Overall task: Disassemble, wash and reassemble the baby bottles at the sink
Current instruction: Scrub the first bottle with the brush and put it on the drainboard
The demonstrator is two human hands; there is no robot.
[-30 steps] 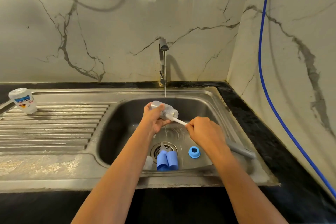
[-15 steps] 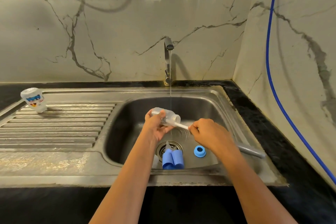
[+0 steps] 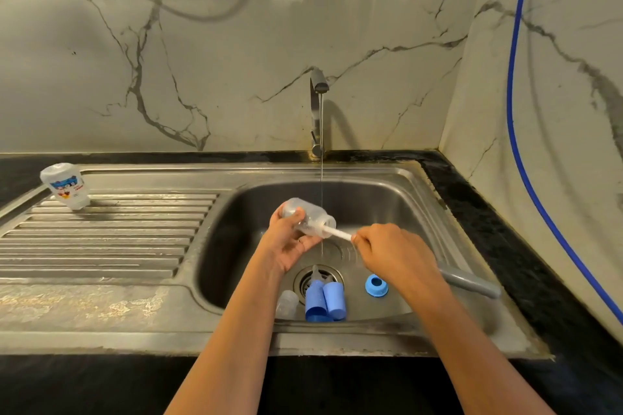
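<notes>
A home kitchen: a stainless steel sink with ribbed drainboard (image 3: 101,239) set in black stone counter (image 3: 505,212), a running steel tap (image 3: 317,111) against veined marble walls (image 3: 202,61).

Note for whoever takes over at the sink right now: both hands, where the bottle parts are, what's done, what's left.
Left hand grips the clear bottle over the sink; tap running.
Right hand holds the white brush, pushed into its mouth.
Blue caps, blue ring and a clear piece lie by the drain; printed bottle sits on the drainboard.
Done: disassembly. Left: finish scrubbing, wash the parts, reassemble.
</notes>
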